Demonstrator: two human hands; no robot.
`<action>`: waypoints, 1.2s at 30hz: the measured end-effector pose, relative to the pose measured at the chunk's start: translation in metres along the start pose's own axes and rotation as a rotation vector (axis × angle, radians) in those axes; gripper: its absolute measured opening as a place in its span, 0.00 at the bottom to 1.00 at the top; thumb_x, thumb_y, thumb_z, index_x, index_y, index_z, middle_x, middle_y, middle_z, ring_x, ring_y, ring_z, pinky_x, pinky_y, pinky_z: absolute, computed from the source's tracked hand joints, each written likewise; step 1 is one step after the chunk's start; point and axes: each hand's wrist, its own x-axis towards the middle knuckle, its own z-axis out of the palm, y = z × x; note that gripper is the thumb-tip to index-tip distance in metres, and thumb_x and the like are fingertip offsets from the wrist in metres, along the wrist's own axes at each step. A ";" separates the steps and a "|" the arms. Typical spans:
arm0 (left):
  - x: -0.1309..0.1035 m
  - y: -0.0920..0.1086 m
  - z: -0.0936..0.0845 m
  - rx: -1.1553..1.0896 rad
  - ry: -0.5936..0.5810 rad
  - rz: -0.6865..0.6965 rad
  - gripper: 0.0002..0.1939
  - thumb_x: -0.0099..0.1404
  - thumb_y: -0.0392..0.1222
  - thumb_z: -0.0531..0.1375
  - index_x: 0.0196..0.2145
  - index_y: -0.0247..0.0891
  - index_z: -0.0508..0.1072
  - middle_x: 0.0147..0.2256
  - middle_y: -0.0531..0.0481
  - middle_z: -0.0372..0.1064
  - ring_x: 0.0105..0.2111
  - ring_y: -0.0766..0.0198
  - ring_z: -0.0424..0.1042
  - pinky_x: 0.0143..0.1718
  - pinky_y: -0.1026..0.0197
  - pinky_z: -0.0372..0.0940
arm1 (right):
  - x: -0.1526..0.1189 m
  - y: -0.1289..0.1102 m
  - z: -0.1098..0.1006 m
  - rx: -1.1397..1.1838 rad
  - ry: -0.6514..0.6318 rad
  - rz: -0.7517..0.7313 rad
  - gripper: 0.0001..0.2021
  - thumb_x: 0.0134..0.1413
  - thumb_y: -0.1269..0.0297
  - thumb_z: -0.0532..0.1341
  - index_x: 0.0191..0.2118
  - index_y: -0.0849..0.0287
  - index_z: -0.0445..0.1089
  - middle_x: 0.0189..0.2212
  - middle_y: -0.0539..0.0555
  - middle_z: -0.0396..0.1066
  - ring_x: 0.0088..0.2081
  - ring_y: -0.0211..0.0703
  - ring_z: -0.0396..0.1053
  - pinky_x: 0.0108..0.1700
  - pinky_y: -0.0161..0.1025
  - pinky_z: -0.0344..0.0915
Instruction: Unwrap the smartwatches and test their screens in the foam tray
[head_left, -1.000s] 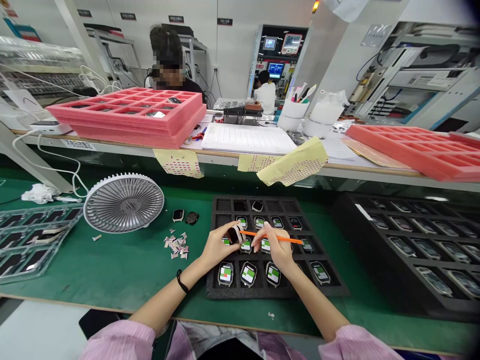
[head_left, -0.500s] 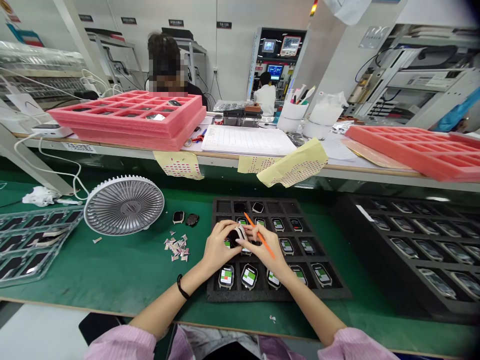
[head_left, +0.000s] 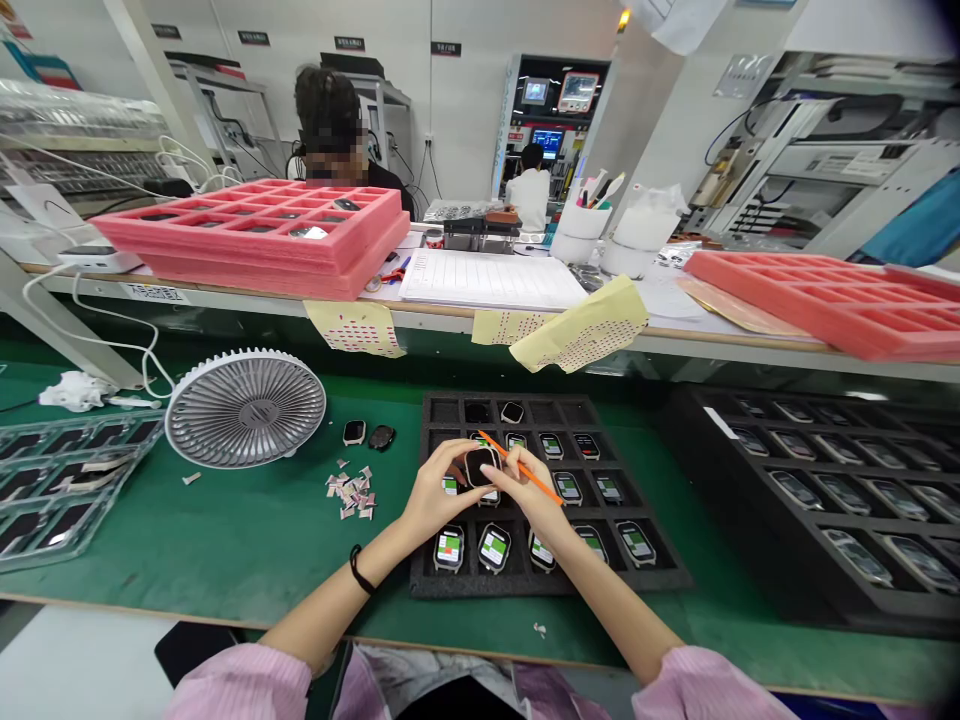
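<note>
1 watch [head_left: 481, 464], tilted prev., now face-on, pinched in L fingers [head_left: 448, 452]; R fingers [head_left: 526, 459] grip orange stick [head_left: 541, 486], thumb [head_left: 496, 477] over watch.

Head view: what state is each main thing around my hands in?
Black foam tray: partly filled
Tray smartwatches: most visible screens lit
Held smartwatch: screen dark, above the tray
Orange stick: held slanting
Left hand: closed on held smartwatch
Right hand: gripping orange stick, also touching held smartwatch
Desk fan: tilted; running unclear

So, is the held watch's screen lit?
Apparently not: the held watch looks dark, unlike the lit watches in the foam tray.
</note>
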 end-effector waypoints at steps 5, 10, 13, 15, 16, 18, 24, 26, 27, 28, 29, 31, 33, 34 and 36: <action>0.005 -0.005 -0.002 -0.155 0.080 -0.191 0.25 0.56 0.46 0.66 0.49 0.38 0.65 0.43 0.44 0.72 0.38 0.60 0.74 0.34 0.62 0.72 | 0.004 -0.005 -0.004 0.095 0.090 -0.011 0.25 0.42 0.49 0.68 0.21 0.54 0.50 0.22 0.46 0.59 0.28 0.40 0.64 0.32 0.39 0.67; 0.006 -0.008 -0.004 -0.197 0.136 -0.240 0.25 0.55 0.43 0.66 0.49 0.38 0.65 0.44 0.44 0.71 0.38 0.62 0.74 0.34 0.63 0.71 | 0.001 -0.009 -0.007 0.091 0.035 -0.062 0.24 0.46 0.49 0.67 0.23 0.53 0.49 0.25 0.48 0.66 0.29 0.47 0.72 0.34 0.44 0.69; 0.009 -0.009 -0.002 -0.172 0.096 -0.227 0.24 0.56 0.41 0.65 0.49 0.37 0.64 0.43 0.44 0.71 0.38 0.61 0.74 0.35 0.63 0.70 | 0.004 -0.007 -0.019 -0.060 0.074 -0.139 0.23 0.49 0.49 0.64 0.23 0.53 0.48 0.25 0.49 0.66 0.29 0.47 0.72 0.35 0.43 0.68; 0.019 -0.012 0.002 -0.142 0.046 -0.201 0.24 0.57 0.39 0.64 0.50 0.37 0.63 0.44 0.43 0.71 0.39 0.61 0.74 0.35 0.63 0.70 | 0.015 -0.007 -0.039 -0.281 0.170 -0.230 0.23 0.50 0.48 0.63 0.22 0.54 0.50 0.24 0.49 0.66 0.30 0.46 0.71 0.35 0.41 0.67; 0.027 -0.013 0.006 -0.116 0.005 -0.184 0.24 0.57 0.38 0.63 0.50 0.37 0.63 0.45 0.43 0.70 0.40 0.60 0.74 0.35 0.63 0.70 | 0.024 -0.008 -0.053 -0.427 0.224 -0.280 0.23 0.49 0.46 0.62 0.22 0.54 0.51 0.23 0.49 0.66 0.31 0.45 0.71 0.35 0.40 0.66; 0.048 -0.016 0.018 -0.039 -0.097 -0.148 0.23 0.57 0.35 0.62 0.51 0.35 0.63 0.45 0.42 0.70 0.40 0.60 0.74 0.34 0.63 0.71 | 0.046 -0.012 -0.084 -0.494 0.291 -0.298 0.22 0.48 0.46 0.62 0.22 0.54 0.52 0.23 0.49 0.66 0.31 0.45 0.70 0.35 0.40 0.65; 0.115 -0.015 0.079 0.138 -0.228 -0.059 0.20 0.52 0.29 0.62 0.44 0.30 0.69 0.38 0.46 0.73 0.36 0.61 0.74 0.37 0.62 0.69 | 0.105 -0.019 -0.155 -0.676 0.412 -0.285 0.19 0.50 0.52 0.64 0.20 0.57 0.58 0.19 0.47 0.63 0.27 0.41 0.64 0.35 0.41 0.63; 0.125 -0.014 0.096 0.186 -0.204 -0.036 0.17 0.53 0.29 0.61 0.42 0.29 0.70 0.39 0.45 0.73 0.42 0.56 0.73 0.43 0.58 0.67 | 0.113 -0.014 -0.162 -0.729 0.421 -0.267 0.15 0.55 0.55 0.62 0.25 0.61 0.64 0.24 0.49 0.66 0.29 0.40 0.66 0.36 0.41 0.66; 0.128 -0.013 0.102 0.204 -0.191 -0.029 0.16 0.53 0.29 0.62 0.41 0.28 0.71 0.39 0.44 0.73 0.44 0.53 0.72 0.45 0.56 0.66 | 0.115 -0.011 -0.164 -0.751 0.418 -0.260 0.13 0.57 0.57 0.61 0.30 0.62 0.67 0.28 0.51 0.69 0.30 0.40 0.68 0.37 0.41 0.67; 0.130 -0.013 0.106 0.216 -0.181 -0.025 0.16 0.52 0.29 0.63 0.40 0.28 0.71 0.40 0.42 0.73 0.47 0.51 0.70 0.47 0.54 0.66 | 0.116 -0.008 -0.166 -0.769 0.412 -0.254 0.11 0.60 0.58 0.59 0.37 0.63 0.69 0.33 0.52 0.70 0.33 0.39 0.69 0.37 0.41 0.68; 0.132 -0.012 0.109 0.223 -0.174 -0.022 0.15 0.51 0.29 0.64 0.39 0.28 0.71 0.41 0.41 0.72 0.48 0.49 0.69 0.48 0.52 0.65 | 0.116 -0.006 -0.167 -0.782 0.407 -0.252 0.11 0.61 0.59 0.58 0.41 0.63 0.69 0.36 0.53 0.70 0.34 0.39 0.70 0.37 0.41 0.69; 0.133 -0.008 0.107 0.220 -0.175 -0.018 0.14 0.53 0.31 0.64 0.39 0.29 0.72 0.42 0.38 0.72 0.49 0.48 0.69 0.48 0.51 0.66 | 0.112 -0.004 -0.170 -0.798 0.404 -0.260 0.13 0.60 0.57 0.58 0.38 0.63 0.69 0.34 0.52 0.71 0.33 0.40 0.70 0.37 0.41 0.69; 0.132 0.005 0.094 0.195 -0.196 -0.008 0.10 0.58 0.32 0.61 0.39 0.30 0.73 0.41 0.39 0.73 0.44 0.53 0.73 0.45 0.53 0.69 | 0.105 -0.004 -0.172 -0.797 0.409 -0.282 0.17 0.57 0.52 0.60 0.27 0.61 0.66 0.25 0.51 0.69 0.29 0.42 0.69 0.37 0.43 0.67; 0.130 0.018 0.084 0.174 -0.215 0.002 0.08 0.60 0.33 0.59 0.39 0.32 0.73 0.40 0.40 0.74 0.41 0.55 0.75 0.43 0.54 0.70 | 0.099 -0.005 -0.172 -0.790 0.409 -0.295 0.19 0.55 0.49 0.60 0.24 0.59 0.64 0.22 0.50 0.67 0.28 0.43 0.68 0.37 0.44 0.66; 0.118 0.055 0.057 0.122 -0.254 0.040 0.10 0.65 0.34 0.54 0.41 0.35 0.73 0.40 0.44 0.75 0.39 0.60 0.75 0.41 0.59 0.72 | 0.088 -0.006 -0.173 -0.764 0.401 -0.314 0.20 0.54 0.45 0.58 0.22 0.56 0.60 0.21 0.51 0.68 0.28 0.46 0.69 0.39 0.45 0.66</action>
